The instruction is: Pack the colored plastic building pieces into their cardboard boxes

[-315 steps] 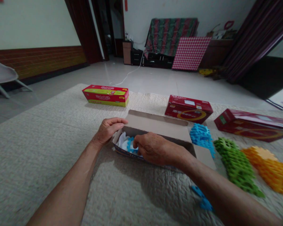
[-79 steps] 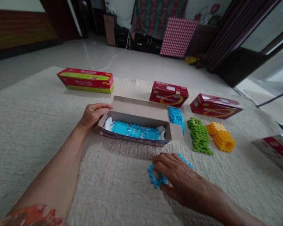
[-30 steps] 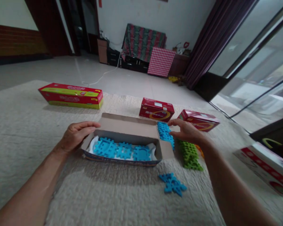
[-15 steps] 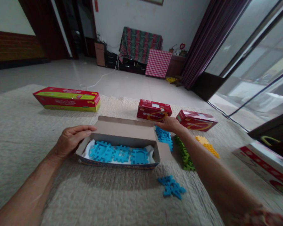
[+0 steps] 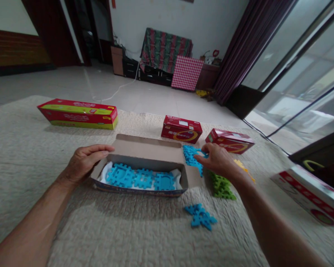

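An open cardboard box (image 5: 144,193) lies on the quilted cover, its lid (image 5: 149,147) folded back. Blue interlocking plastic pieces (image 5: 141,178) rest inside on white lining. At the box's left end, my left hand (image 5: 82,161) is closed on the edge, thumb and forefinger together. My right hand (image 5: 215,159) is over the stack of blue pieces (image 5: 190,155) right of the lid. A blue piece (image 5: 202,152) shows between its thumb and fingers, partly hidden. Nearer to me lies a loose blue star-like cluster (image 5: 200,216).
Green pieces (image 5: 222,186) and yellow pieces (image 5: 243,167) lie beside my right forearm. Behind stand a long red-and-yellow box (image 5: 79,115) and two red boxes, one at the middle (image 5: 180,129) and one farther right (image 5: 231,141). A white-and-red box (image 5: 308,194) sits at far right.
My right hand has moved right from the lid's corner, and a blue piece now shows between its fingers. More of the green pieces is visible. My left hand stays at the box.
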The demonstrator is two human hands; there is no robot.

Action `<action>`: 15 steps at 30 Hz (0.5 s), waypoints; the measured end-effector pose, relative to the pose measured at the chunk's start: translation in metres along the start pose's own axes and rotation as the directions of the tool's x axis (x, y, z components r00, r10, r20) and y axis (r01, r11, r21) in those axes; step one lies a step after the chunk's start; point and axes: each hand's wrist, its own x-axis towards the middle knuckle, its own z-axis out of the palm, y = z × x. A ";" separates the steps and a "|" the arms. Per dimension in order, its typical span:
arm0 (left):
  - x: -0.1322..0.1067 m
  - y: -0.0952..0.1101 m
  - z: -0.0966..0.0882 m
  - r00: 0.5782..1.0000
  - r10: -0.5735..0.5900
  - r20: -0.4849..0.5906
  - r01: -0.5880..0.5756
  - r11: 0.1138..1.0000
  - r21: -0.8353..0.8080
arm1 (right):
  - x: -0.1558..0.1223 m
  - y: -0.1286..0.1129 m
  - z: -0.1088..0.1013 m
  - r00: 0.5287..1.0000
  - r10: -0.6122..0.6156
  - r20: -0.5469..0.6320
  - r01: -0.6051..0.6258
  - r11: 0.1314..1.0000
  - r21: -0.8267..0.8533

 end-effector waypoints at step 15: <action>0.000 -0.001 0.001 1.000 -0.013 -0.028 0.013 1.000 0.007 | -0.029 0.029 0.002 0.930 -0.328 0.168 0.327 0.945 0.034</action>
